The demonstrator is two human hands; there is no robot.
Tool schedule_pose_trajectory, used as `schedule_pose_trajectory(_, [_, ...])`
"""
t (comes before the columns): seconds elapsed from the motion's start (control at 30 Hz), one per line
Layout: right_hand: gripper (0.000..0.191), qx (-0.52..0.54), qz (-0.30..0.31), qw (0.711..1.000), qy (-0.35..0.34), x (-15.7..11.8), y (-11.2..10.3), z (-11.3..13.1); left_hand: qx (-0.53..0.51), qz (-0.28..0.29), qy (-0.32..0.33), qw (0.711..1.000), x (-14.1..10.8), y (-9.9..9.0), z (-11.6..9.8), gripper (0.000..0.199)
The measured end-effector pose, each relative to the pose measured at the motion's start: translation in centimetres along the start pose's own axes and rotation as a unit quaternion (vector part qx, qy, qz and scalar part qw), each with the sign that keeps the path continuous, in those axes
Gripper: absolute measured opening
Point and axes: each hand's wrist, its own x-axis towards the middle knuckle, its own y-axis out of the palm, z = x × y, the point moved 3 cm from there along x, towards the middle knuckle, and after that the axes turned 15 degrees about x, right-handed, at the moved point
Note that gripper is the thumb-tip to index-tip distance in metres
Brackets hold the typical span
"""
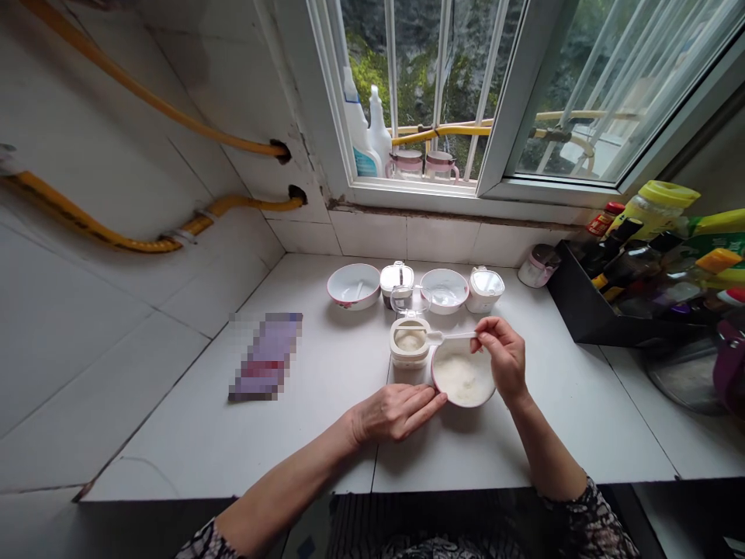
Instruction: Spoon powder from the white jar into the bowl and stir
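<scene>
In my right hand (501, 353) a white long-handled plastic spoon (449, 337) is pinched by the end of its handle. The spoon's bowl end sits at the right rim of a white seasoning jar (410, 359), whose clear lid (410, 299) is flipped up; pale grains show inside the jar. Below the spoon stands a bowl (466, 402) with a pinkish rim, holding white granular powder (462, 376). My left hand (401, 410) rests on the counter with its fingers stretched out, fingertips touching the left side of this bowl.
Behind stand a white bowl (354, 286), a lidded jar (396, 279), another bowl (444, 292) and a second lidded jar (485, 289). A blurred purple packet (266, 357) lies left. At right, a black bin (573, 314) holds bottles, beside a small jar (538, 265).
</scene>
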Motion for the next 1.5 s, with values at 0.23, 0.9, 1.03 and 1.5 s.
schedule_pose_trajectory(0.23, [0.013,-0.132,0.066,0.988,0.047,0.8,-1.8,-0.6,0.0,-0.003,0.001,1.0,0.1,-0.1,0.0,0.032])
schedule_pose_trajectory(0.9, [0.008,0.073,-0.008,0.979,0.191,1.5,-2.2,-1.2,-0.006,-0.006,0.0,1.0,0.1,-0.1,0.0,0.029])
schedule_pose_trajectory(1.03, [0.005,0.104,-0.033,0.972,0.206,1.8,-2.6,-1.6,-0.007,-0.005,0.003,1.0,0.1,-0.1,0.0,0.029])
schedule_pose_trajectory(1.5, [0.017,-0.222,0.186,0.917,-0.273,-0.8,3.3,1.5,-0.005,0.0,0.005,1.0,0.0,0.0,-0.1,0.032])
